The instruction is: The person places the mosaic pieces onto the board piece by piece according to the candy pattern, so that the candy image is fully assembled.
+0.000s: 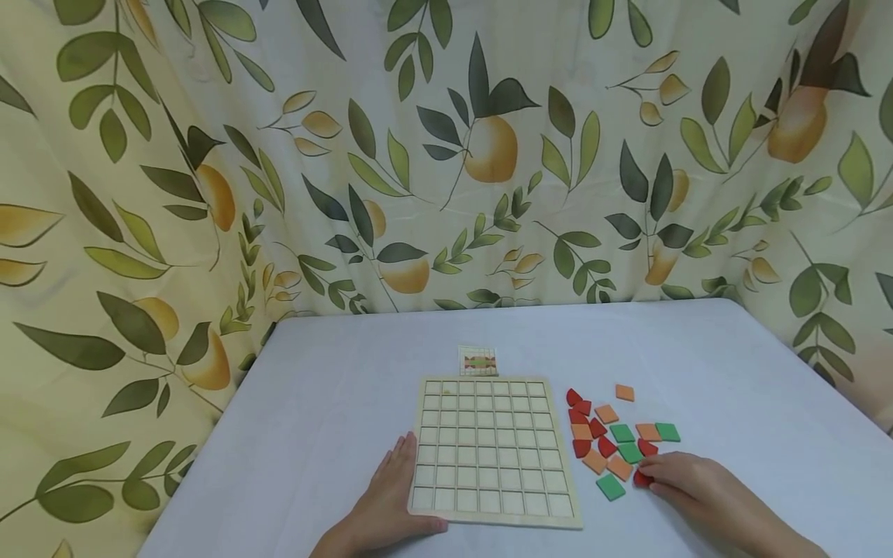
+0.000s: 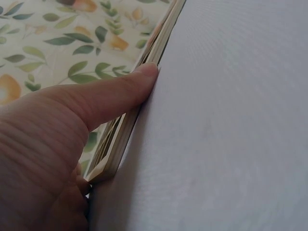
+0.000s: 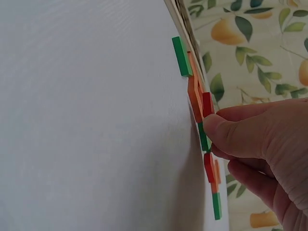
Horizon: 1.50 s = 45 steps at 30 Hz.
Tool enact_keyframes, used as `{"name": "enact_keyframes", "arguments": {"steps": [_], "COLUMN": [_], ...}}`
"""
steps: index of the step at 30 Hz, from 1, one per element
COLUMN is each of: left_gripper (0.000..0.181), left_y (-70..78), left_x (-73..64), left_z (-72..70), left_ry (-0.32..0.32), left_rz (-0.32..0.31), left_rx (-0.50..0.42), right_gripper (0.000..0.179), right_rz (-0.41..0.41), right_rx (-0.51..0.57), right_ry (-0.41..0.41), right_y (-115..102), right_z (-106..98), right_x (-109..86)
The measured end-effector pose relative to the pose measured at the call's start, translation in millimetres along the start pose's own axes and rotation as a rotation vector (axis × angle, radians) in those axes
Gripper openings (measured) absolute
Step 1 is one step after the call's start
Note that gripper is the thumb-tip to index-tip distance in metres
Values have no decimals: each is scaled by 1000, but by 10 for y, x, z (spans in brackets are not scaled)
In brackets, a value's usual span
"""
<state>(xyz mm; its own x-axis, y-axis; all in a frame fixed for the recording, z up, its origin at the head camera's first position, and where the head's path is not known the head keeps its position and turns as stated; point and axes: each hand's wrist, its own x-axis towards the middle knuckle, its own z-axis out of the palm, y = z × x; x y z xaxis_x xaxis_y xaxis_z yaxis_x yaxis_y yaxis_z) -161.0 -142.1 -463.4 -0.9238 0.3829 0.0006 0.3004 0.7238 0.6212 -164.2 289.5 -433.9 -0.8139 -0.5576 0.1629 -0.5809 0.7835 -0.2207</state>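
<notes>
A pale wooden board [image 1: 491, 449] with a grid of square recesses lies on the table. Its near left corner sits within the spread of my left hand [image 1: 387, 496]: straight fingers lie along the left side, and the thumb touches the front edge, as the left wrist view also shows. My right hand [image 1: 698, 488] pinches a red quarter-circle tile [image 1: 643, 479] between thumb and finger, at the near right of the loose tiles. The right wrist view shows that red tile [image 3: 207, 102] partly covered by the fingertips. Close by lie a green square tile [image 1: 611, 487] and an orange tile [image 1: 619, 467].
Several more red, orange and green tiles [image 1: 622, 433] are scattered right of the board, some touching. Behind the board lies a small pattern card [image 1: 478, 361]. A white cloth [image 1: 335, 387] covers the table, and a leaf-and-fruit printed curtain [image 1: 446, 232] hangs behind and at both sides.
</notes>
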Motion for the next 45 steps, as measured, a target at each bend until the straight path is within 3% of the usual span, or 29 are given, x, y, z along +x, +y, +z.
{"name": "enact_keyframes", "arguments": {"steps": [9,14,19,25,33,45], "left_gripper": [126,126,126,127,127,128], "left_y": [4,6,-3,-2,-5,-6], "left_x": [-16,-23,-17,-9,4,22], "left_z": [4,19,29,18,15,5], "left_ry": [1,-8,-8,-16,-10,-12], "left_rz": [5,-6,-9,-24,-16,-21], "left_rx": [-2,-4,2,6,1,7], "right_gripper": [26,25,22,22,19,18], "right_rz": [-67,-64,-104,-29,-27,60], "right_rx": [2,69,97,130,147,150], "right_ry": [187,155,206,108,109,97], "right_y": [-116,-170,-205,-261,-296,-357], "right_z": [56,82,136,157,222,306], "right_x": [208,362,519,724,965,1116]}}
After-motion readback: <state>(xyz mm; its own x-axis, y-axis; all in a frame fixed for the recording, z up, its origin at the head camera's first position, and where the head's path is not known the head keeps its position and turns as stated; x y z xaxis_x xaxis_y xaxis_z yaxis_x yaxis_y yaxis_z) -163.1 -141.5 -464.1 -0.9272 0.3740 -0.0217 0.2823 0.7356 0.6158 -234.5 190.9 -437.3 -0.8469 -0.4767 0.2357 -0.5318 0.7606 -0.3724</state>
